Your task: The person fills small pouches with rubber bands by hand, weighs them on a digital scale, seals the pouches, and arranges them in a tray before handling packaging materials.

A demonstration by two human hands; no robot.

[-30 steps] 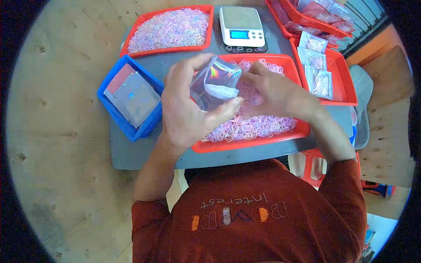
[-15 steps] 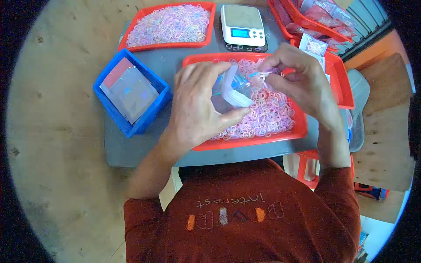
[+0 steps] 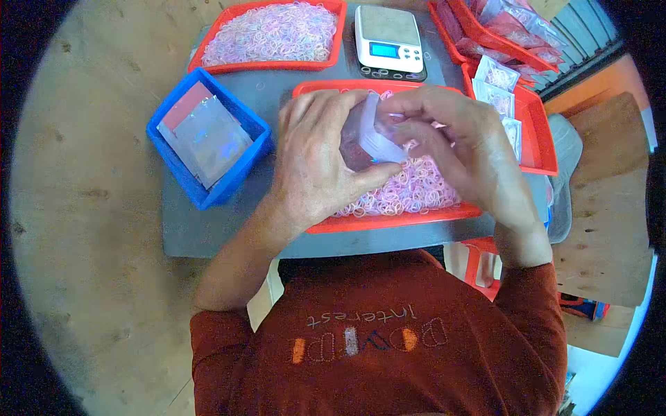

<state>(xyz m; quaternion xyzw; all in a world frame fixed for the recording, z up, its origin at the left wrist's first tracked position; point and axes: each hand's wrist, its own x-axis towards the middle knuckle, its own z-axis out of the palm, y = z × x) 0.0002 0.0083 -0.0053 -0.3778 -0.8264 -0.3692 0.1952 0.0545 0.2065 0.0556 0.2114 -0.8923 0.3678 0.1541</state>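
My left hand grips a small clear plastic bag between thumb and fingers. The bag's mouth gapes toward the right, with a whitish edge. At that mouth is my right hand, its fingers curled and smeared by motion, so whether they hold anything is unclear. Both hands are above a red tray heaped with small pink, white and lilac elastic bands.
A blue box of flat silvery bags stands left. Behind are another red tray of bands and a digital scale. At right, a red tray holds filled packets. All rest on a grey table.
My right hand has moved left from above the tray to the bag's mouth; bands showed between its fingertips before. My left hand still holds the bag in nearly the same place.
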